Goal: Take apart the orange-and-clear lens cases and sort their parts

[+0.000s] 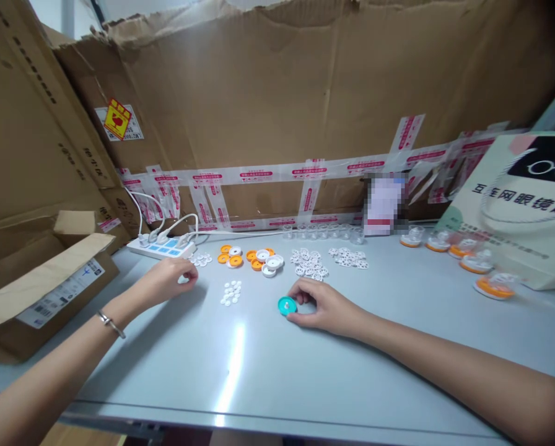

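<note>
My right hand [321, 305] rests on the grey table [277, 371] and pinches a small teal disc [287, 305] between thumb and fingers. My left hand [170, 279] reaches out to the left with its fingers curled together over something small and white by a cluster of tiny white parts [202, 259]. Between the hands lies a little group of white discs [231, 292]. Beyond them sit orange and white rings [252, 257] and two heaps of white perforated pieces [326, 260].
A white power strip [161, 246] with plugged cables lies at the back left. An open cardboard box [40, 285] stands left. Taped cardboard walls the back. Clear cups [321, 232] line it, orange-based assemblies [475, 265] and a paper bag [514, 204] sit at the right.
</note>
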A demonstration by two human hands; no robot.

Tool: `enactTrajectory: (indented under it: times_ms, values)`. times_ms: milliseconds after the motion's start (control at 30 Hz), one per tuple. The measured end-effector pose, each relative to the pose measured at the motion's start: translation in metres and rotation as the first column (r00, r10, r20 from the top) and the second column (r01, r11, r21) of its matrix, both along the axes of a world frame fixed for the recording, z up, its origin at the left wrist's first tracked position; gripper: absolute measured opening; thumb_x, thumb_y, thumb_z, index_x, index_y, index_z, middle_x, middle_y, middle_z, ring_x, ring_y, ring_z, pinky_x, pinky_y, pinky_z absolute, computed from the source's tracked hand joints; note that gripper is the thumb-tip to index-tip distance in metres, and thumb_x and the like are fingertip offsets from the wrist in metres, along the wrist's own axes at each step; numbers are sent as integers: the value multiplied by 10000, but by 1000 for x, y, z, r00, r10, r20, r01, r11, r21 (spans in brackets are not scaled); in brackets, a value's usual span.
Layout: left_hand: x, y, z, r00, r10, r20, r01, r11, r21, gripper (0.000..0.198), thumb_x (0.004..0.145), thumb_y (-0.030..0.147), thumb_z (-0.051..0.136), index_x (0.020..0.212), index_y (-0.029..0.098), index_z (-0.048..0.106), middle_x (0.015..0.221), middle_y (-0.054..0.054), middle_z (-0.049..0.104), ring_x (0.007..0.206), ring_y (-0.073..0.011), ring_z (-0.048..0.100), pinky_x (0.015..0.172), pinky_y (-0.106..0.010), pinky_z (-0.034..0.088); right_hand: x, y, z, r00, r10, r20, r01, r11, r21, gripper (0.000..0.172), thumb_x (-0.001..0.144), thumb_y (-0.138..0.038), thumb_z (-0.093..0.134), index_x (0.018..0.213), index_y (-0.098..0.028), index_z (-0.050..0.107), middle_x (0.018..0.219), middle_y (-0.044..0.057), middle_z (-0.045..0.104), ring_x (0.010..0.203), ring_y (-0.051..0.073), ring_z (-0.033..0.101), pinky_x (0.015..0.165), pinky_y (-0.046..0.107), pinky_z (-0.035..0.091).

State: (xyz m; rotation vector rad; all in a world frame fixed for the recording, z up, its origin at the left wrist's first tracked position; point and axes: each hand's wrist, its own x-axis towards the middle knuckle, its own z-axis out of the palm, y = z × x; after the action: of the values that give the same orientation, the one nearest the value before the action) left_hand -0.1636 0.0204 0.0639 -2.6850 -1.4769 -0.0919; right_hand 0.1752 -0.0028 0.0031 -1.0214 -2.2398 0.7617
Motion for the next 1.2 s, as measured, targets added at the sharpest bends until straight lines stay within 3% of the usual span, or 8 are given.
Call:
enactTrajectory:
  times_ms: [300, 567, 767, 900, 1033, 1133, 1200]
  values:
    - [11, -4, -3, 982, 71, -175, -80, 996, -46, 187, 769, 216, 421, 755, 171, 602, 772, -40, 637, 721, -158, 567, 716, -267, 393, 0, 0, 0, 1000, -10, 22, 10, 999, -32, 249, 651, -331, 676, 777, -172, 532, 728, -7, 484, 674, 121, 464, 631, 243, 384]
    - [19, -8, 5, 977, 86, -194, -88, 996, 2, 182, 816, 269, 449, 754, 179, 594, 785, -31, 640, 738, -176, 570, 722, -306, 376, 1, 3, -2, 1000, 4, 15, -3, 999, -40, 348, 616, -409, 714, 792, -167, 536, 730, -8, 483, 678, 124, 461, 631, 247, 385]
    - [80, -33, 14, 992, -23, -126, 33, 996, 79, 113, 821, 173, 459, 819, 176, 572, 846, -34, 627, 815, -194, 568, 725, -322, 381, 4, -3, 0, 999, -19, -42, 18, 999, -36, 390, 619, -427, 698, 850, -184, 500, 729, -12, 498, 659, 121, 467, 618, 250, 406]
    - [126, -45, 2, 990, -137, 38, 137, 991, 1, 206, 820, 302, 511, 966, 162, 551, 958, -71, 599, 867, -205, 561, 736, -311, 425, 17, -2, 21, 976, -87, -200, 119, 981, 156, 166, 775, -348, 524, 743, -192, 480, 683, -4, 526, 643, 123, 488, 623, 248, 407]
    - [152, -44, -13, 981, -159, 109, 166, 984, -61, 395, 767, 410, 559, 1068, 159, 516, 1046, -102, 550, 929, -235, 541, 723, -310, 440, 61, 29, 45, 897, -402, -184, 441, 843, 309, 199, 808, -345, 464, 685, -189, 485, 650, 5, 534, 615, 134, 492, 599, 250, 389]
    - [157, -39, -19, 980, -157, 122, 167, 983, -80, 405, 740, 438, 572, 1044, 173, 532, 987, -82, 549, 863, -225, 549, 675, -299, 432, 113, 63, 47, 718, -686, -119, 658, 613, 439, 146, 794, -296, 462, 722, -177, 505, 749, 49, 562, 709, 169, 515, 663, 271, 387]
    - [158, -36, -20, 977, -157, 141, 173, 979, -111, 370, 734, 435, 571, 1004, 183, 555, 934, -62, 549, 818, -207, 549, 651, -287, 422, 145, 80, 40, 532, -846, 30, 712, 466, 526, 156, 783, -278, 476, 852, -155, 541, 933, 111, 566, 901, 223, 494, 773, 304, 357]
